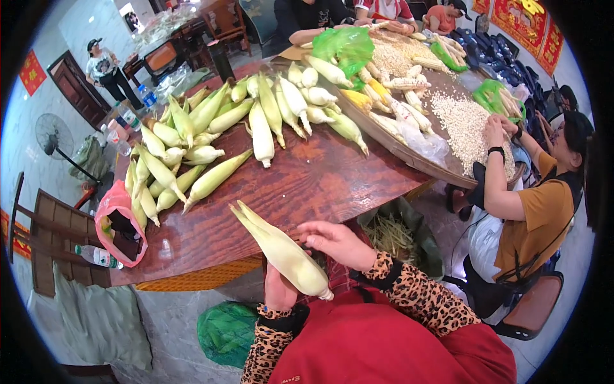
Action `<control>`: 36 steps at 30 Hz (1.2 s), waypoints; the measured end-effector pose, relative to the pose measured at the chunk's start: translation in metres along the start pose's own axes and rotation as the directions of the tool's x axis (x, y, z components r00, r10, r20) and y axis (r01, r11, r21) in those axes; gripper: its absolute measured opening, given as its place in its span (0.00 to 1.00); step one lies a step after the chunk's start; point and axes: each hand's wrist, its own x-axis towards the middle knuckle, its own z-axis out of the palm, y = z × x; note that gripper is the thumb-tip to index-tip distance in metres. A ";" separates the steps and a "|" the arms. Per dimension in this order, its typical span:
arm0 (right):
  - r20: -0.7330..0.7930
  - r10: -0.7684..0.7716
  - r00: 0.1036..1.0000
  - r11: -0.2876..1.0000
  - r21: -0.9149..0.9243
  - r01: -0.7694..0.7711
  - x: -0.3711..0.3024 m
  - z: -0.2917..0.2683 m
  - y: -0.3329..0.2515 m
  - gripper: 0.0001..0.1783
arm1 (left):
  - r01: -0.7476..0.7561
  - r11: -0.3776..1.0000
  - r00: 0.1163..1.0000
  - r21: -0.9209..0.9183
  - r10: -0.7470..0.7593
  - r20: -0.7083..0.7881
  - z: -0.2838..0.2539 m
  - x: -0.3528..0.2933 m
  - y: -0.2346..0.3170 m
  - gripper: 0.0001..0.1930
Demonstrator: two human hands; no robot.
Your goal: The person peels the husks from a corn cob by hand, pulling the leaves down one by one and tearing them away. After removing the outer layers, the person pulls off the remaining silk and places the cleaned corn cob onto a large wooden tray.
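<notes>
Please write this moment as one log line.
left hand: holds corn ear, husk on | right hand: beside corn ear, contact unclear | table: more unhusked ears | tray: loose kernels

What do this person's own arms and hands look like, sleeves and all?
The sleeves are leopard print, tan-orange with black spots, each with a plain black band near the wrist. The left hand and right hand wear no gloves.
</notes>
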 end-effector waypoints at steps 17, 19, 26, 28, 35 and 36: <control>-0.048 -0.044 0.998 0.970 -0.240 0.031 -0.007 0.012 0.001 0.08 | -0.134 0.956 0.989 0.261 0.144 -0.019 0.015 -0.007 0.002 0.30; -0.031 -0.041 0.999 0.982 -0.186 0.035 -0.007 0.012 -0.002 0.07 | -0.124 0.969 0.990 0.215 0.137 -0.044 0.016 -0.006 0.004 0.31; -0.294 -0.300 0.907 0.851 -0.512 0.116 -0.003 0.020 0.005 0.07 | -0.217 0.936 0.960 0.277 0.256 -0.116 0.019 -0.008 -0.003 0.31; -0.470 -0.156 0.869 0.924 -0.379 -0.039 0.011 -0.002 0.030 0.05 | -0.274 0.926 0.937 0.258 0.318 -0.145 0.020 -0.009 0.001 0.31; -0.479 0.125 0.869 0.848 0.506 0.158 -0.006 -0.112 0.045 0.03 | -0.290 0.955 0.936 0.062 0.297 -0.191 0.006 -0.013 0.024 0.27; -0.478 0.128 0.869 0.847 0.508 0.154 -0.009 -0.106 0.039 0.03 | -0.253 0.965 0.952 0.063 0.260 -0.159 0.002 -0.013 0.023 0.27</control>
